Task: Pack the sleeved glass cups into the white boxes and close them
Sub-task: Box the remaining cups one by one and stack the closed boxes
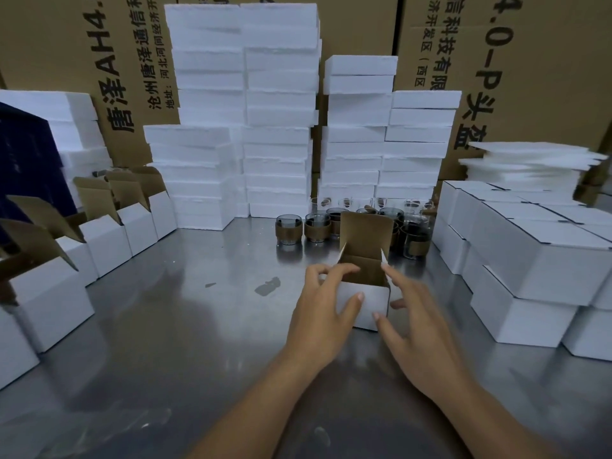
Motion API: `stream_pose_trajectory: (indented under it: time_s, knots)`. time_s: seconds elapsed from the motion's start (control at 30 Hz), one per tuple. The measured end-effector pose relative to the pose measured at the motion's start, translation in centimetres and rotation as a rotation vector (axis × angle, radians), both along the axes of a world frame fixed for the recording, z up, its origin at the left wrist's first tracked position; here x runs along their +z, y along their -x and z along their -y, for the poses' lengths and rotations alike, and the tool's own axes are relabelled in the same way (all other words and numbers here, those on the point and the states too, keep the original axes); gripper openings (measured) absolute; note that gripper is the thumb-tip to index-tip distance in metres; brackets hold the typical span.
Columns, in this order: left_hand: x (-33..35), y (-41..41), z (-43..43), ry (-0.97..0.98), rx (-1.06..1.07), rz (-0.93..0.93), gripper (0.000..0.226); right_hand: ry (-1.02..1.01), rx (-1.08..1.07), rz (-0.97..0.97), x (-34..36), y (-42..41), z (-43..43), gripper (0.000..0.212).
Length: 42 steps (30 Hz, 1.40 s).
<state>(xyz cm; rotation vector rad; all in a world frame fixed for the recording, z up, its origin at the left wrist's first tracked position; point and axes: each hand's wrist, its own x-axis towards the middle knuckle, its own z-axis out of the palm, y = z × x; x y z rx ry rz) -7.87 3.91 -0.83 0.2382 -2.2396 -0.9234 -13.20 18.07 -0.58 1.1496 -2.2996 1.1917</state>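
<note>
Hands flank a white box [372, 298] that stands on the steel table [165, 326] near its middle. Its lid [366, 233] stands upright at the back with the brown inside showing, and both side flaps point up. The left hand [323, 313] has the box in its grip: fingers curled over the left rim, thumb pressed flat on the white front. The right hand [417, 329] grips nothing. Its fingers are spread and nearly straight, the index tip at the right flap and the thumb touching the front near the right corner. This hand is blurred, so finer contact cannot be told. Inside the box, only brown inner walls show.

The cups [318, 228], glass with brown sleeves, stand in a cluster on the table just behind the box, and its lid hides some of them. A row of open boxes [102, 243] with raised flaps runs along the left side. Closed boxes [530, 260] are stacked at the right, with a pile of foam sheets [530, 160] behind them. Foam blocks [278, 111] rise in tall stacks behind the cups, and printed cartons [546, 61] form the backdrop. A small dark scrap [268, 286] lies on the table left of the box, apart from it.
</note>
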Motion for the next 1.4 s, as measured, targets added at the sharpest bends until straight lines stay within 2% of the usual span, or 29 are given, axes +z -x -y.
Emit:
stream_pose_trajectory:
  time_s: [0.17,0.3,0.37,0.57,0.67,0.8,0.9,1.0,1.2,1.4]
  knots:
    - [0.5,0.1,0.2,-0.010,-0.022,-0.094,0.045,-0.004,-0.039,0.014,-0.1,0.5,-0.3,0.069]
    - [1.6,1.2,2.6,-0.171,0.071,-0.227,0.026,-0.030,-0.064,0.085,-0.5,1.1,-0.4,0.077]
    - [1.9,2.2,4.8,-0.230,0.130,-0.216,0.021,-0.058,-0.082,0.116,-0.9,1.5,-0.4,0.077]
    - [2.0,6.5,12.6,-0.274,0.319,0.094,0.047,-0.173,-0.055,0.098,-1.3,1.8,-0.4,0.068]
    - [1.7,8.5,15.3,-0.189,0.356,0.234,0.057,-0.223,-0.056,0.099,-1.2,2.1,-0.4,0.067]
    - [0.6,11.0,17.6,0.034,0.408,0.387,0.064,-0.293,-0.082,0.110,-1.5,2.4,-0.2,0.068]
    - [0.1,12.3,18.2,0.021,0.427,0.461,0.069,-0.324,-0.080,0.140,-1.4,2.6,0.0,0.072]
    - [-0.2,12.9,18.4,-0.041,0.406,0.422,0.064,-0.335,-0.083,0.150,-1.2,2.7,0.0,0.073]
    - [-0.1,11.7,17.8,-0.080,0.367,0.205,0.023,-0.275,-0.081,0.099,-1.4,2.4,-0.2,0.066]
    - [-0.1,8.2,16.0,-0.189,0.214,0.066,0.026,-0.205,-0.044,0.069,-1.3,2.1,-0.5,0.063]
